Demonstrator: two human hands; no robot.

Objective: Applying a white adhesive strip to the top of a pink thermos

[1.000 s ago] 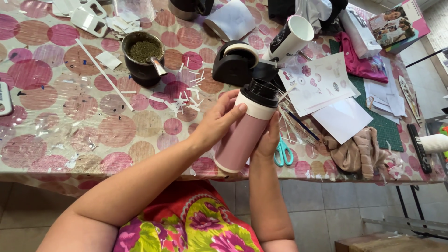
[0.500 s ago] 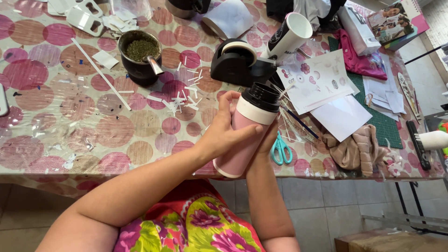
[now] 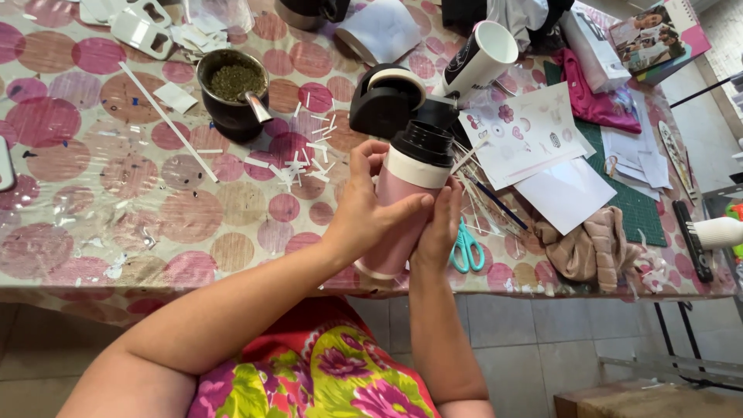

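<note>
A pink thermos flask (image 3: 409, 203) with a white band and a black threaded top is held tilted above the near edge of the table (image 3: 131, 224). My left hand (image 3: 370, 207) wraps around its left side. My right hand (image 3: 441, 229) presses against its right side, fingers pointing up. The flask's base hangs just past the table's edge, over my lap.
On the spotted tablecloth stand a dark cup of green herb with a metal straw (image 3: 231, 91), a black tape dispenser (image 3: 385, 99) and a black-and-white paper cup (image 3: 478, 59). Turquoise scissors (image 3: 466, 246), sticker sheets (image 3: 526, 131), a green cutting mat (image 3: 639, 207), a beige cloth (image 3: 591, 246) and paper scraps lie around.
The flask has come nearer and more upright in my hands. My left hand has slid around its body, and my right hand has risen along its right side.
</note>
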